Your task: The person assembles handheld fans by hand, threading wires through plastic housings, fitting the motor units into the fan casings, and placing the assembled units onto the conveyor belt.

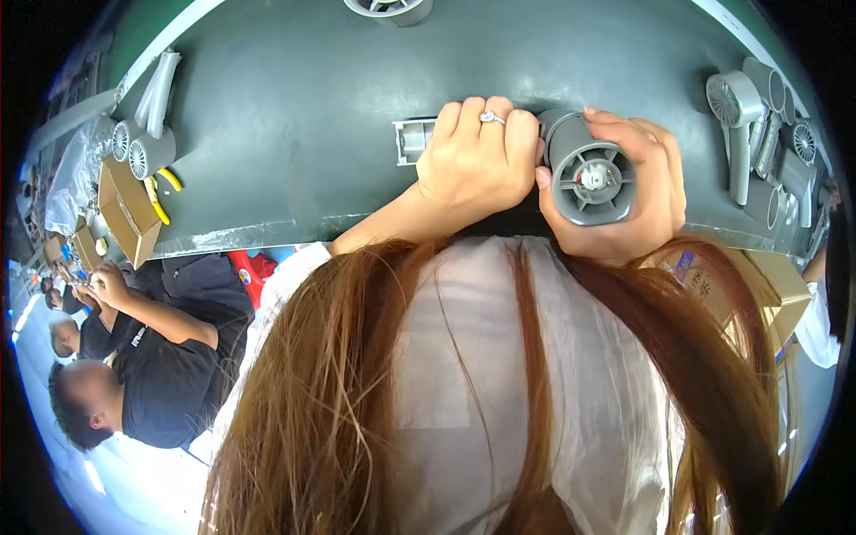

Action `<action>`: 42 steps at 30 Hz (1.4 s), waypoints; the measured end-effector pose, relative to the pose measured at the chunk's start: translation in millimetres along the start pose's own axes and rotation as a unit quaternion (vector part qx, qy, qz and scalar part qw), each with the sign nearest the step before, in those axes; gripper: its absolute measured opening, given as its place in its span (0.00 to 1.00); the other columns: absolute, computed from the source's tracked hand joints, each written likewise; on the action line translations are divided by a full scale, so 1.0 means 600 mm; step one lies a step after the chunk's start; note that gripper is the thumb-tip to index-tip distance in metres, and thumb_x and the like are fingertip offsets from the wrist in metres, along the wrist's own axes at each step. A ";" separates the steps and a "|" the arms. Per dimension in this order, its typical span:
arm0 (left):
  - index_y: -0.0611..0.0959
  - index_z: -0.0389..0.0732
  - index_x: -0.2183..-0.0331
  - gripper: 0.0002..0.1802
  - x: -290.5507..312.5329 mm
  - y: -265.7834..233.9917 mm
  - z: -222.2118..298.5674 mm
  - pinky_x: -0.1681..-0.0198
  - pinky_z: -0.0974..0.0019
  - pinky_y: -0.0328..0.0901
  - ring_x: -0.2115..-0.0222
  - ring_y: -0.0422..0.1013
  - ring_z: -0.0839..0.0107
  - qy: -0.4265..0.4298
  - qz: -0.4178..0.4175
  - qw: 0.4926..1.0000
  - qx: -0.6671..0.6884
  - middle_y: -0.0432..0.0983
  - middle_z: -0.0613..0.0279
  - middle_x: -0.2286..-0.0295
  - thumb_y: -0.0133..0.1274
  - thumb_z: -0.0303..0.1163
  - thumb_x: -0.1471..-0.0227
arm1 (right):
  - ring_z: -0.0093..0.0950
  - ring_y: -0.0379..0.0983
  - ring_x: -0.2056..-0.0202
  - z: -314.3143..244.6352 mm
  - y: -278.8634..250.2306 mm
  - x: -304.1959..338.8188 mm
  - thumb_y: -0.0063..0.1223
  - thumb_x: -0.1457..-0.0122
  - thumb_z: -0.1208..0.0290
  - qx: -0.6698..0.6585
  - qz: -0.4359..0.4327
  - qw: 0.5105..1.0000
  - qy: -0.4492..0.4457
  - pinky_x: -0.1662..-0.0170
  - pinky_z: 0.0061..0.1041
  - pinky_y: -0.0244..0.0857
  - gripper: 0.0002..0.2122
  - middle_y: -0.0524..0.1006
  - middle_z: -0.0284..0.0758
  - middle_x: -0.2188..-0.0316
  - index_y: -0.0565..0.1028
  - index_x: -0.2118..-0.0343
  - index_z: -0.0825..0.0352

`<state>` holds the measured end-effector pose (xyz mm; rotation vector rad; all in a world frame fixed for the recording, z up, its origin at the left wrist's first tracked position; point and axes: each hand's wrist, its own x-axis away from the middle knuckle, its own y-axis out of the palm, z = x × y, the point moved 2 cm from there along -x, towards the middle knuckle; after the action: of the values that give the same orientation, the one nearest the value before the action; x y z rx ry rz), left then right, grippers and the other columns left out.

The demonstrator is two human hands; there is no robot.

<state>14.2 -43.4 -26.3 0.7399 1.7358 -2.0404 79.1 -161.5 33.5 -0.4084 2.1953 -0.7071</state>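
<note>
Dark green counter. Left hand: grip wrapped around grey handle. Right hand: grip curled around barrel, hub showing inside.

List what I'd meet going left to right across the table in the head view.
Clear plastic bag → yellow-handled tool → slotted grey end → left hand → grey cylindrical housing → pile of grey fan parts. The right hand, curled around the housing, is left out.
</note>
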 end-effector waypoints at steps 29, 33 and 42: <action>0.70 0.39 0.78 0.08 0.008 -0.020 0.019 0.73 0.66 0.58 0.78 0.65 0.66 -0.055 -0.052 0.992 0.100 0.69 0.58 0.78 0.52 0.31 0.59 | 0.34 0.72 0.63 0.010 -0.014 0.051 0.73 0.66 0.70 -0.004 -0.053 0.999 -0.013 0.60 0.30 0.69 0.28 0.76 0.41 0.63 0.67 0.61 0.69; 0.72 0.37 0.76 0.09 0.004 -0.038 0.017 0.72 0.66 0.60 0.77 0.66 0.66 -0.035 -0.084 0.990 0.105 0.71 0.57 0.76 0.54 0.31 0.59 | 0.34 0.70 0.61 0.017 -0.016 0.058 0.73 0.65 0.68 -0.018 -0.057 0.998 -0.015 0.58 0.29 0.69 0.31 0.75 0.43 0.60 0.64 0.59 0.67; 0.76 0.37 0.75 0.09 -0.010 -0.058 0.006 0.72 0.64 0.62 0.76 0.69 0.64 -0.044 -0.108 0.968 0.222 0.74 0.57 0.74 0.56 0.25 0.66 | 0.32 0.72 0.62 0.023 -0.028 0.062 0.75 0.68 0.64 -0.009 -0.033 0.999 -0.016 0.60 0.29 0.70 0.30 0.76 0.41 0.63 0.68 0.63 0.69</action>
<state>-1.4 -41.2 5.3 0.5891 1.3726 -2.6137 66.4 -198.0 14.5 -0.5013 2.1672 -0.7119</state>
